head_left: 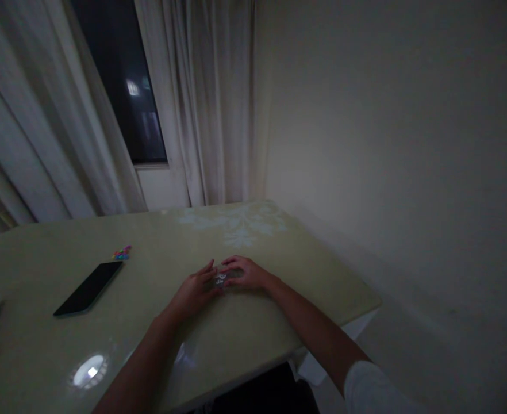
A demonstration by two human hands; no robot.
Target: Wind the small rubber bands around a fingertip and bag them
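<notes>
Between two hands' fingers (235,282), one white-marked object (219,280)

The small item (220,280) has white marks, the greenish tabletop (158,247) white florals.

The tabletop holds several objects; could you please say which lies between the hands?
The small white-marked item; the black slab and multicoloured pieces lie farther left.
</notes>
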